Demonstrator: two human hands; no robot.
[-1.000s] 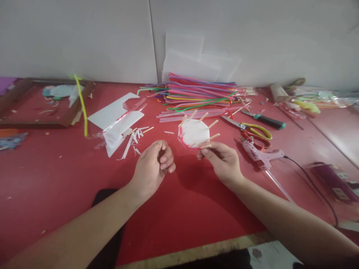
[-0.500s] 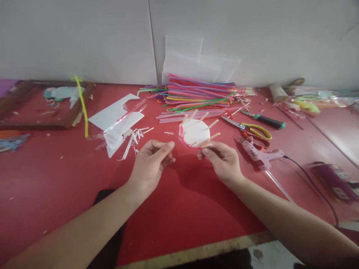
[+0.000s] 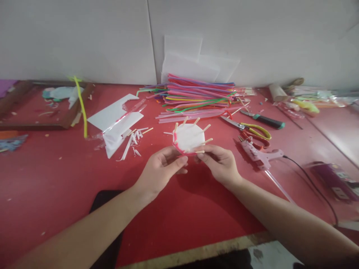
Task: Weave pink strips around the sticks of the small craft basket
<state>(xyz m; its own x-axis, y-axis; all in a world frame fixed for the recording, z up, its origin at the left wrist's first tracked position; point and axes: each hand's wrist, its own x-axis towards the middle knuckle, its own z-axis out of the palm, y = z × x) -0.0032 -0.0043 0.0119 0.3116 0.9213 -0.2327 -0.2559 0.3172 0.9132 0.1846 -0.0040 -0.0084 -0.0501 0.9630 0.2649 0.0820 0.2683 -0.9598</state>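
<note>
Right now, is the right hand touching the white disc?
Touching. The head view shows the right hand pinching the white disc at its near right edge.

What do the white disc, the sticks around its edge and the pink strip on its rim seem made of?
White disc: perhaps card or thin foam; matte, with a flat, even face.
Sticks: likely bare wood; pale tan, straight and unpainted-looking.
Pink strip: possibly fuzzy pipe cleaner; it looks soft and bends along the rim, but its texture is too small to confirm.

Dim, hazy light surrounds me; soft shadow darkens the red tabletop (image 3: 168,220) below my right hand (image 3: 221,166), blur softening the right edge.
</note>
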